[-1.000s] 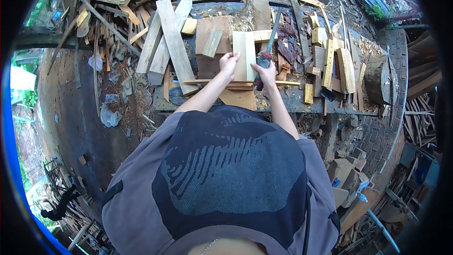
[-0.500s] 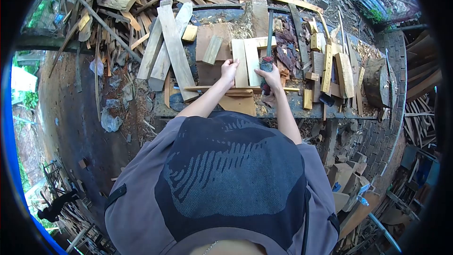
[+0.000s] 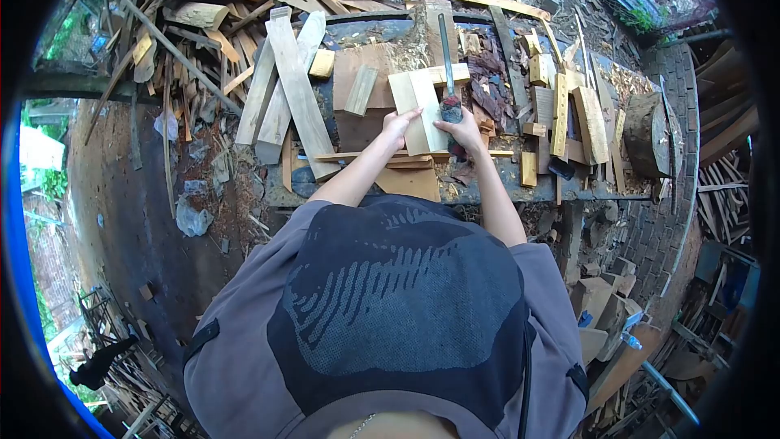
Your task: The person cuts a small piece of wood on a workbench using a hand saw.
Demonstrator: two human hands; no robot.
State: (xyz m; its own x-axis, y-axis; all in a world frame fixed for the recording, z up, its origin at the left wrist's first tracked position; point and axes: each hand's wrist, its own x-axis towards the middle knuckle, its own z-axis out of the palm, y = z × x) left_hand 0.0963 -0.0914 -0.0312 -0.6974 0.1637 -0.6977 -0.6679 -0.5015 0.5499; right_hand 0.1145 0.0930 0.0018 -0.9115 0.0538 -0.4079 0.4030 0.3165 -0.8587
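Observation:
Two pale wooden boards (image 3: pixel 416 102) lie side by side, touching, in front of my body on the workbench. My left hand (image 3: pixel 401 128) grips the left board near its lower left edge. The wrapped handle of a long metal tool (image 3: pixel 447 53) is in my right hand (image 3: pixel 462 129), its blade pointing away from me. My right thumb reaches toward the right edge of the boards. Behind them a light wooden block (image 3: pixel 452 74) lies crosswise, and a thin strip (image 3: pixel 349 156) runs below.
Long planks (image 3: pixel 296 85) cross on the left of the bench (image 3: pixel 366 195). Several blocks and a yellow bar (image 3: pixel 560 116) stand at the right, beside a round log (image 3: pixel 647 134). Scrap wood is piled behind. A dark figure (image 3: pixel 101 364) is at the lower left.
The boards have tilted, their far ends shifting left, and the gap between them has closed. The metal tool has swung left with my right hand.

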